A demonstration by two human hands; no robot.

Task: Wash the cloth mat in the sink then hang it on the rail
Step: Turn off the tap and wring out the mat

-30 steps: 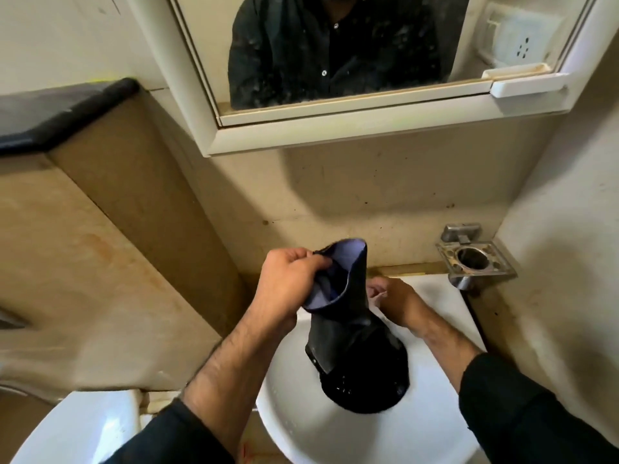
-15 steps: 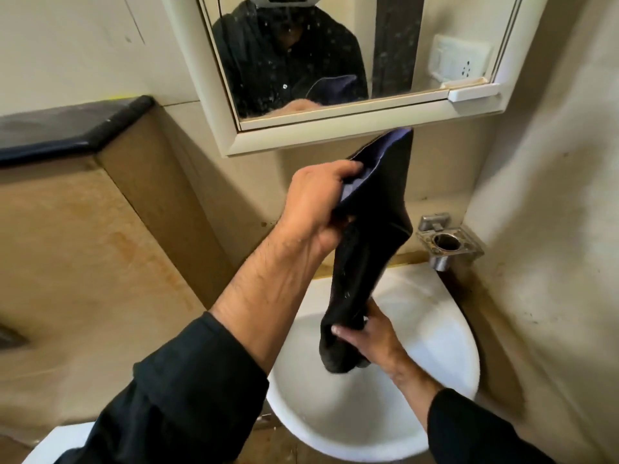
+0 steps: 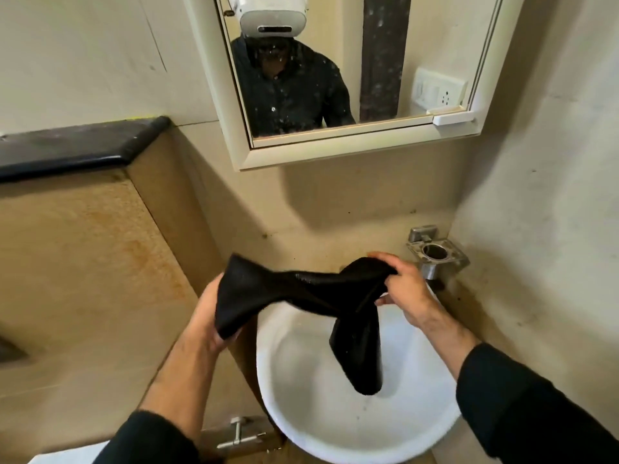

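The black cloth mat (image 3: 301,293) is stretched between my two hands above the white round sink (image 3: 335,430). My left hand (image 3: 204,316) grips its left end, beside the sink's left rim. My right hand (image 3: 405,289) grips the mat near its other end, over the back of the basin. From that hand a loose tail of the mat (image 3: 361,356) hangs down into the bowl. No rail is in view.
A metal holder ring (image 3: 435,254) is fixed to the wall right of the sink. A white-framed mirror (image 3: 351,78) hangs above. A dark ledge (image 3: 77,145) runs at upper left. A metal tap handle (image 3: 239,433) sits below the sink's left side.
My left hand has come down from mirror height to the sink's left rim. My right hand has risen from the mat's bottom to its upper right, so the mat now spans sideways.
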